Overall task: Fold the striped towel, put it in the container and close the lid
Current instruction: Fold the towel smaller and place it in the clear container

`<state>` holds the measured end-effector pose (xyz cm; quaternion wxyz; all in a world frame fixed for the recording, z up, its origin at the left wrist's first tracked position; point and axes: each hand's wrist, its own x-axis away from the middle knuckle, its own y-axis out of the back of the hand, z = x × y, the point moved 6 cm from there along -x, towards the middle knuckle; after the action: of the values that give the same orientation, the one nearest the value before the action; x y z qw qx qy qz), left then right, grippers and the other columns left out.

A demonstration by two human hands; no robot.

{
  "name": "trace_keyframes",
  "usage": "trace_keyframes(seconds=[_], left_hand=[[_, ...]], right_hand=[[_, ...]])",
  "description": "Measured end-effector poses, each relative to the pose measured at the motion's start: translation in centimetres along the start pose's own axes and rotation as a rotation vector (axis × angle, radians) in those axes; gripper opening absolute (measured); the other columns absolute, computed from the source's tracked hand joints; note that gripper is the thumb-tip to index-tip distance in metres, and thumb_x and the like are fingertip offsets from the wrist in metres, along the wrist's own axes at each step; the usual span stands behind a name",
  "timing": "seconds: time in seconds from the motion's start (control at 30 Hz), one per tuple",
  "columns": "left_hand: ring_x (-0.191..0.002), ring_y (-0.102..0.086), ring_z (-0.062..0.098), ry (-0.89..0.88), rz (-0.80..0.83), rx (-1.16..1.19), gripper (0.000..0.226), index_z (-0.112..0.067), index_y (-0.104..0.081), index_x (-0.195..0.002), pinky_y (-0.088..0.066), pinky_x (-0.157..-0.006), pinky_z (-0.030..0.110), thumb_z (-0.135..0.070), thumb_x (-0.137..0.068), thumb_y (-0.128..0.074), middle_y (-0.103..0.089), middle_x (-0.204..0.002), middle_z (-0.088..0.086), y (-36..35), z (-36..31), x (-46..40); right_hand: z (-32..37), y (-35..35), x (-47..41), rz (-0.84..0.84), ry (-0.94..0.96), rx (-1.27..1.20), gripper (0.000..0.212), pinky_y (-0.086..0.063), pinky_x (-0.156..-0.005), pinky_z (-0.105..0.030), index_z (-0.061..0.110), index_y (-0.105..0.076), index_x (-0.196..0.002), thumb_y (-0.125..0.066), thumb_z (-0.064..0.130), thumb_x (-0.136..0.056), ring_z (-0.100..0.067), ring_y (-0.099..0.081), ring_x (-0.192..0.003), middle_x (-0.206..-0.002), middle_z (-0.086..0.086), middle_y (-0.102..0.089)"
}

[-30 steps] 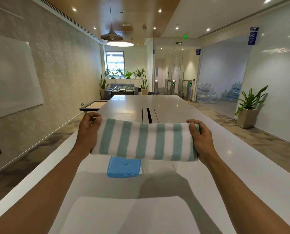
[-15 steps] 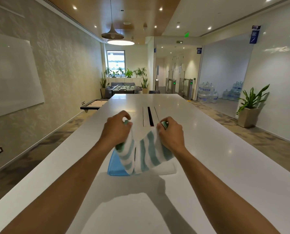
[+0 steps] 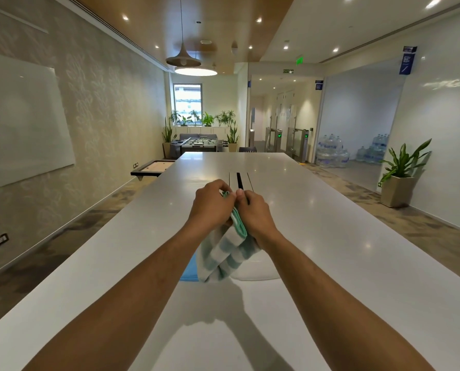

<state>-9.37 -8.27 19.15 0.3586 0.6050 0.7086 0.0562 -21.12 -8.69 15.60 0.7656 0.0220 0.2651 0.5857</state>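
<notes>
The green-and-white striped towel (image 3: 227,253) hangs folded in half above the table, its two ends pinched together at the top. My left hand (image 3: 211,207) and my right hand (image 3: 255,216) meet there, both gripping the towel's ends. Under the hanging fold, a clear container (image 3: 258,269) stands on the white table, mostly hidden by the towel and my right forearm. Its blue lid (image 3: 189,271) lies flat just left of it, partly covered by my left forearm.
The long white table (image 3: 317,236) stretches ahead, with a dark cable slot (image 3: 239,180) along its middle beyond my hands. A potted plant (image 3: 400,175) stands by the right wall. A low side table (image 3: 152,168) sits off the table's left edge.
My hands have come together from wide apart, bringing the towel's two ends to meet. The towel went from a stretched band to a doubled fold hanging over the container.
</notes>
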Motion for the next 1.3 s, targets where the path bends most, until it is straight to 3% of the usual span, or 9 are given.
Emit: trace_keyframes(seconds=[0.1, 0.2, 0.33, 0.5, 0.7, 0.8, 0.93, 1.1, 1.3], left_hand=[[-0.059, -0.067, 0.013, 0.040, 0.090, 0.116, 0.017, -0.023, -0.059, -0.108, -0.051, -0.054, 0.022, -0.028, -0.097, -0.047, -0.068, -0.087, 0.000, -0.4, 0.2, 0.2], [-0.060, -0.073, 0.017, 0.107, 0.261, 0.320, 0.017, -0.022, -0.054, -0.113, -0.057, -0.053, 0.024, -0.017, -0.098, -0.048, -0.069, -0.092, 0.006, -0.4, 0.8, 0.5], [-0.075, -0.074, 0.025, 0.033, 0.366, 0.410, 0.025, -0.020, -0.057, -0.113, -0.062, -0.070, 0.037, -0.007, -0.092, -0.060, -0.070, -0.098, 0.012, 0.1, 1.4, 0.6], [-0.096, -0.057, 0.005, -0.326, 0.138, 0.065, 0.036, -0.029, -0.060, -0.110, -0.044, -0.075, 0.017, -0.035, -0.079, -0.076, -0.062, -0.102, -0.009, 1.9, 2.2, 0.6], [-0.116, -0.052, 0.012, -0.163, 0.573, 0.148, 0.057, -0.030, -0.057, -0.116, -0.044, -0.099, 0.032, -0.048, -0.067, -0.080, -0.056, -0.124, -0.007, 0.5, 5.9, 1.4], [-0.110, -0.061, 0.018, -0.153, 0.628, 0.305, 0.056, -0.026, -0.057, -0.112, -0.057, -0.087, 0.033, -0.036, -0.065, -0.086, -0.059, -0.117, 0.001, 0.3, 6.5, 2.4], [-0.113, -0.058, 0.022, -0.148, 0.513, 0.424, 0.067, -0.037, -0.051, -0.115, -0.059, -0.082, 0.035, -0.034, -0.059, -0.088, -0.053, -0.124, 0.003, 0.8, 6.8, 2.8], [-0.104, -0.067, 0.022, -0.211, 0.635, 0.388, 0.051, -0.024, -0.059, -0.111, -0.061, -0.076, 0.036, -0.024, -0.067, -0.086, -0.062, -0.110, 0.000, 0.4, 6.3, 3.6], [-0.103, -0.065, 0.017, -0.239, 0.728, 0.109, 0.049, -0.019, -0.064, -0.115, -0.059, -0.084, 0.038, -0.034, -0.072, -0.082, -0.066, -0.111, 0.002, -0.6, 6.9, 3.7]], right_hand=[[-0.5, -0.2, -0.2, 0.075, -0.031, -0.088, 0.055, -0.056, -0.089, -0.035, 0.016, -0.062, -0.120, -0.034, 0.057, -0.098, -0.019, -0.067, -0.096, -0.109, -0.005, -0.069], [-0.9, 0.0, -0.1, 0.233, -0.063, -0.144, 0.070, -0.057, -0.083, -0.030, 0.026, -0.055, -0.125, -0.047, 0.076, -0.076, -0.015, -0.066, -0.098, -0.115, 0.001, -0.066], [-1.5, 1.1, -0.3, 0.305, 0.007, -0.158, 0.036, -0.057, -0.078, -0.026, 0.034, -0.054, -0.121, -0.068, 0.037, -0.087, -0.015, -0.064, -0.100, -0.114, 0.004, -0.062], [-0.3, 2.8, -0.3, 0.357, 0.059, -0.106, 0.033, -0.056, -0.077, -0.028, 0.042, -0.054, -0.118, -0.060, 0.021, -0.094, -0.018, -0.060, -0.103, -0.114, 0.009, -0.059], [1.1, 4.6, -0.7, 0.413, 0.118, -0.055, 0.032, -0.053, -0.095, -0.046, 0.034, -0.057, -0.123, -0.051, 0.014, -0.098, -0.025, -0.057, -0.112, -0.125, -0.005, -0.057], [1.2, 4.9, -0.6, 0.400, 0.131, -0.046, 0.032, -0.052, -0.095, -0.045, 0.030, -0.059, -0.125, -0.051, 0.014, -0.099, -0.026, -0.057, -0.112, -0.125, -0.005, -0.058], [0.5, 5.2, -0.8, 0.338, 0.101, -0.102, 0.031, -0.055, -0.087, -0.038, 0.029, -0.060, -0.124, -0.051, 0.013, -0.099, -0.026, -0.058, -0.111, -0.127, -0.005, -0.058], [-0.2, 5.2, -0.7, 0.356, 0.090, -0.117, 0.030, -0.052, -0.077, -0.027, 0.033, -0.062, -0.120, -0.051, 0.014, -0.099, -0.020, -0.060, -0.106, -0.124, -0.002, -0.060], [-0.2, 5.7, -0.8, 0.314, 0.096, -0.133, 0.029, -0.053, -0.085, -0.034, 0.031, -0.063, -0.118, -0.051, 0.013, -0.099, -0.022, -0.060, -0.107, -0.123, -0.003, -0.062]])
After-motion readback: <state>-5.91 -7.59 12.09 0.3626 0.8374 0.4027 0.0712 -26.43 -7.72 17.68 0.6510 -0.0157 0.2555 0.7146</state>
